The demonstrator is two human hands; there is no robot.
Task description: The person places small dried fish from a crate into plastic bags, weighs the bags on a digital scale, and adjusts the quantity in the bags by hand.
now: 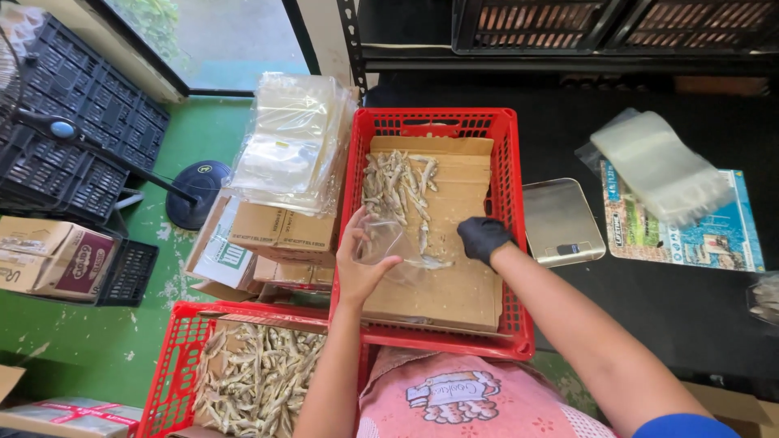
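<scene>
At the bottom of the frame, left of centre, a red crate (174,365) holds a heap of small dried fish (260,381), lying beside the person's left forearm and not touched by either hand.

Above it, in the middle of the frame, the left hand (361,264) is bare and closes its grip on a small clear plastic bag (389,243), thumb and fingers pinching the bag's near edge so that its mouth faces right. The right hand (483,238), in a black glove, sits just right of the bag with its fingers curled downward; whether that grip has a fish in it cannot be told. One dried fish (430,262) lies on the cardboard liner (454,284) between the two hands, its long axis running left to right, its left end at the bag's mouth. The gloved hand is nearer to it.

Further up, in the same red basket (511,203), a loose pile of fish (398,182) lies at the liner's upper left, up and left of the gloved hand.

On the dark surface (665,300) to the right sit a steel scale (560,221) and a stack of clear bags (661,166).
</scene>
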